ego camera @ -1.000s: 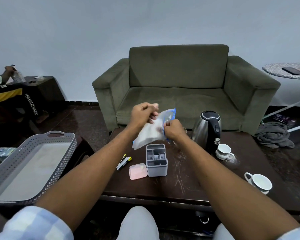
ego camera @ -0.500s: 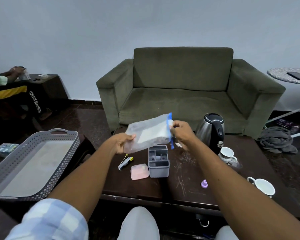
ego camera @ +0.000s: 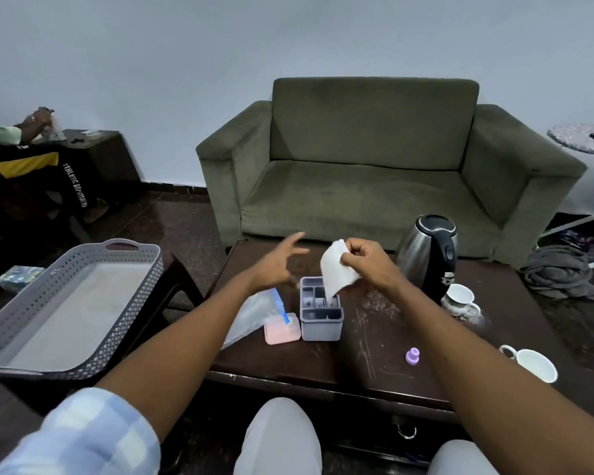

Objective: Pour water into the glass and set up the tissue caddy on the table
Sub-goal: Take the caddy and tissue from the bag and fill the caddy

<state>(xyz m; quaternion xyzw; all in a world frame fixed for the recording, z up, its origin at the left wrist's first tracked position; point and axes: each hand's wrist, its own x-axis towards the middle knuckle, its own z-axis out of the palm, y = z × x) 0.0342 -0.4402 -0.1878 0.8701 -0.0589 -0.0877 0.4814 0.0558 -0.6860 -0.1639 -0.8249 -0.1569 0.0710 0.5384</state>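
Tissue stack, soft white folded paper [ego camera: 336, 274], is flopping; right hand [ego camera: 364, 260] is pinching its top over the grey plastic caddy [ego camera: 321, 313], left hand [ego camera: 278, 269] is hovering open, empty.

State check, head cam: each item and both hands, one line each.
Left hand: open, fingers spread, holding nothing.
Right hand: grip shut on tissue.
Tissue: held up, lower end dipping into the caddy.
Grey caddy: upright on the table.
Zip bag: lying flat on the table.
Pink box: lid on.
Kettle: upright, lid shut.
Two cups: upright.
Grey basket: upright, nothing visible inside.
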